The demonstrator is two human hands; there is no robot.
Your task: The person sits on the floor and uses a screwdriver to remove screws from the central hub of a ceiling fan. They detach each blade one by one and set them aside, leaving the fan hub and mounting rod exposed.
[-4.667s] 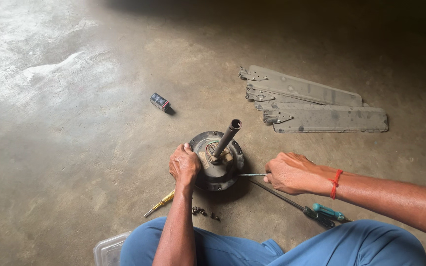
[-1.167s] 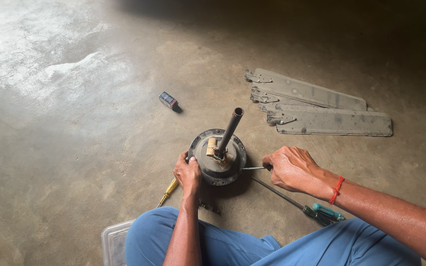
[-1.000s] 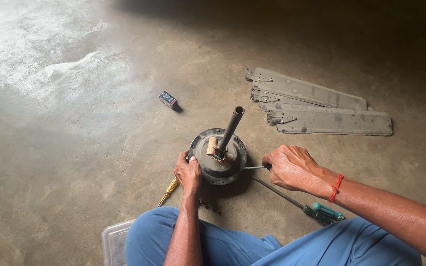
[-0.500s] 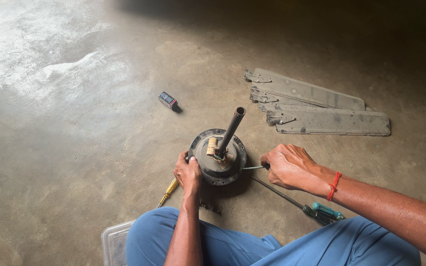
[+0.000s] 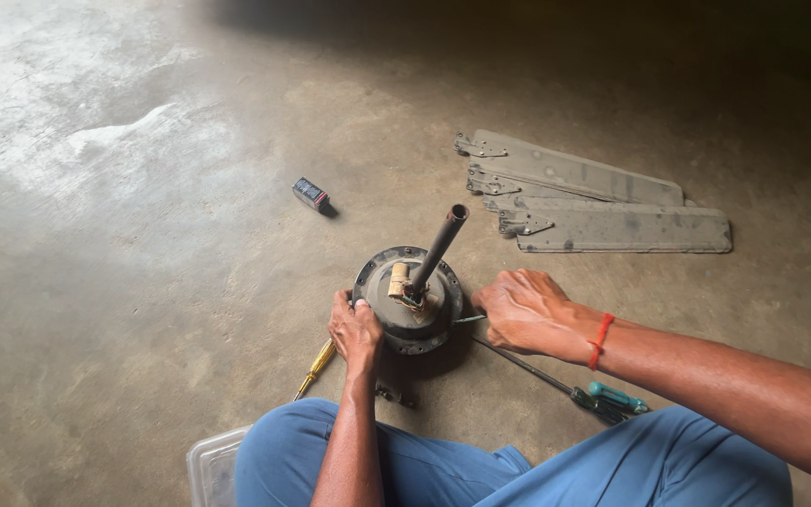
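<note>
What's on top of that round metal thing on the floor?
A dark tube sticks up from the round motor housing, with a tan cylindrical part beside it. The left hand covers part of its rim.

Makeshift repair spot: bare concrete floor (image 5: 124, 282), fan blades (image 5: 603, 202), screwdrivers (image 5: 315, 368) lying about.

Fan blades (image 5: 603, 202) behind motor housing (image 5: 408, 300)

Bare forearms, blue trousers (image 5: 537, 469), a red wristband (image 5: 600, 341) (right wrist).
</note>
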